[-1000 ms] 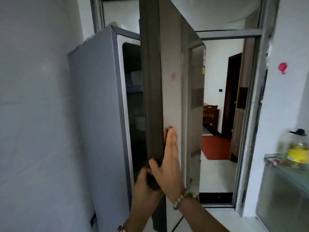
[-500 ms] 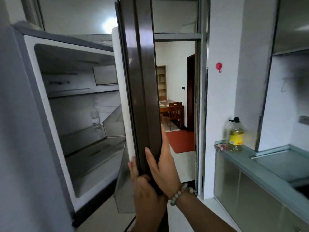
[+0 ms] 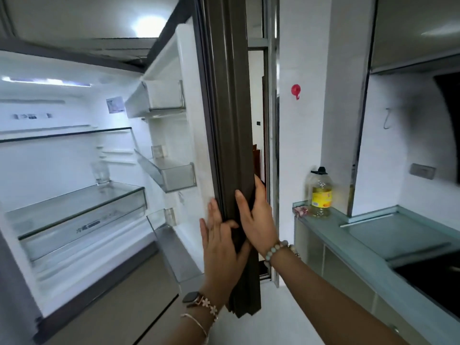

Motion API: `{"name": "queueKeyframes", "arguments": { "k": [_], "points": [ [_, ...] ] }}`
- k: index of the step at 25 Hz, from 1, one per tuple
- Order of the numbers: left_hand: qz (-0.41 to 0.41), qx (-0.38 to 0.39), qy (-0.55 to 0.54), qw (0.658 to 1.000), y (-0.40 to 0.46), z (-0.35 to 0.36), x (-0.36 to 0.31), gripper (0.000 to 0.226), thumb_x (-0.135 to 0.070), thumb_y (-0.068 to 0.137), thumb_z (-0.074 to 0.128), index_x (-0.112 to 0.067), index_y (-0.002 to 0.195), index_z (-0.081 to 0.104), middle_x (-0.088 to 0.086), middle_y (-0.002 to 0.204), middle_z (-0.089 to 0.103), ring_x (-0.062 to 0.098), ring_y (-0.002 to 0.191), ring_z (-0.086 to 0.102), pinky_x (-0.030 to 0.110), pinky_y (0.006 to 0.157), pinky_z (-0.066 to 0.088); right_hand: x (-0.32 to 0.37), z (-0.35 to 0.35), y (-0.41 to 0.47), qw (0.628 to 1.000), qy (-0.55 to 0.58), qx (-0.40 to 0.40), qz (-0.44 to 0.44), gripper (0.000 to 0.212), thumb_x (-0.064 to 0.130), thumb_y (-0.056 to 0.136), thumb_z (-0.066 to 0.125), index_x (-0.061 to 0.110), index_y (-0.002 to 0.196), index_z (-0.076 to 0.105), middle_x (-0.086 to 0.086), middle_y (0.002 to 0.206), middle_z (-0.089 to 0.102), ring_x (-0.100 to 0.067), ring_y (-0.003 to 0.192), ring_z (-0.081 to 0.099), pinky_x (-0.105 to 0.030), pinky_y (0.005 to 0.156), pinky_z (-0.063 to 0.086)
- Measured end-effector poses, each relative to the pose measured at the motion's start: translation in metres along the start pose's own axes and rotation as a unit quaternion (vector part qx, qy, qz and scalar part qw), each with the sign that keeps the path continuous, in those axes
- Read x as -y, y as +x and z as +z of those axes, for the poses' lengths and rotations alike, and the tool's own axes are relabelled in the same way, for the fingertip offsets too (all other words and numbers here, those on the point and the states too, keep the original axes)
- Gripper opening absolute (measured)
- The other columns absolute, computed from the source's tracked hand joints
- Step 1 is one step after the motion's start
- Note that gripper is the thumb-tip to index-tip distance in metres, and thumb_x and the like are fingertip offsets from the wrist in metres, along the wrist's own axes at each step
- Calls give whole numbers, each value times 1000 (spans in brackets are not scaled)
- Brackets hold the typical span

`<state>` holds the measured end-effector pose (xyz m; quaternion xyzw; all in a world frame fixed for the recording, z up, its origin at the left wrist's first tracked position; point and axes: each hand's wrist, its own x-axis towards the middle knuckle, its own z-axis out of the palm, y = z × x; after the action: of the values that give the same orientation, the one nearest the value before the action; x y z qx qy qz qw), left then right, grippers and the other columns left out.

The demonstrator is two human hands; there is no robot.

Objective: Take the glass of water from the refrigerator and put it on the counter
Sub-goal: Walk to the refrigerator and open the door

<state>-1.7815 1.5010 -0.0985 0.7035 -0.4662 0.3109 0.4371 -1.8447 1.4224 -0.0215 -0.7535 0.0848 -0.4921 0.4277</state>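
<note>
Glass (image 3: 100, 173) on refrigerator shelf (image 3: 74, 202), left of door (image 3: 229, 120); counter (image 3: 361, 235) right.

A clear glass of water (image 3: 100, 173) stands upright on the open refrigerator's (image 3: 62, 155) glass shelf.

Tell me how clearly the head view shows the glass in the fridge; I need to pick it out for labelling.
Head view: the glass is faint and blurred against the bright, lit interior; wide-angle distortion bends the refrigerator door edge that both hands grip.
</note>
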Motion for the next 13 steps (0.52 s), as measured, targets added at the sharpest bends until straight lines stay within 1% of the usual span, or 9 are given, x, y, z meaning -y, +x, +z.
{"name": "queueKeyframes", "arguments": {
  "k": [1,2,4,6,8,9,10,12,13],
  "points": [
    [-2,2,8,1000,5,8,-3,31,-35,84,64,-17,105,50,23,162,12,21,153,-2,46,123,0,-6,-7,5,1000,-13,-7,2,53,39,101,45,31,149,24,5,132,57,-11,112,61,-4,82,49],
    [-4,5,12,1000,9,16,-6,32,-35,84,64,-19,108,49,21,163,12,20,153,-2,45,123,-3,-12,-13,10,1000,-23,-14,1,54,40,101,45,27,150,26,1,131,60,-13,107,64,-3,75,50],
    [-1,5,14,1000,15,34,-14,36,-33,84,67,-23,111,46,17,164,8,22,153,2,45,123,-6,-25,-24,18,999,-33,-24,-3,53,40,102,43,23,150,28,-3,128,63,-13,101,67,-5,71,52],
    [-1,7,20,1000,21,52,-20,36,-33,84,66,-24,112,46,14,164,7,24,153,5,45,123,-7,-36,-33,27,999,-26,-24,-1,53,40,102,42,22,150,29,-1,128,62,-5,97,65,-4,72,51],
    [-2,3,36,999,28,69,-23,34,-38,86,60,-23,114,48,13,164,8,26,153,9,45,123,-7,-46,-42,37,999,-15,-29,3,53,37,103,42,19,151,29,6,125,57,8,94,57,1,72,45],
    [0,1,45,999,32,79,-25,34,-39,87,56,-22,115,48,13,164,9,26,153,11,45,123,-6,-52,-47,42,999,-10,-34,6,52,36,103,43,17,150,31,8,123,55,9,95,56,3,72,43],
    [4,-2,55,998,34,87,-27,34,-40,88,54,-22,116,48,13,163,10,27,152,12,45,123,-5,-59,-52,47,999,-2,-41,12,51,34,103,44,17,149,33,7,122,55,4,97,56,4,73,42],
    [16,-8,70,997,43,110,-32,36,-38,89,53,-22,120,48,12,162,13,26,151,15,44,123,-5,-77,-63,62,998,25,-61,24,49,32,102,47,16,147,37,5,122,57,-5,104,58,2,78,42],
    [18,-13,69,997,49,124,-34,37,-35,89,54,-22,123,48,12,161,17,24,151,16,42,123,-5,-88,-69,72,996,37,-71,30,49,31,102,48,16,147,39,4,124,59,-5,106,58,1,82,43]
  ]
}}
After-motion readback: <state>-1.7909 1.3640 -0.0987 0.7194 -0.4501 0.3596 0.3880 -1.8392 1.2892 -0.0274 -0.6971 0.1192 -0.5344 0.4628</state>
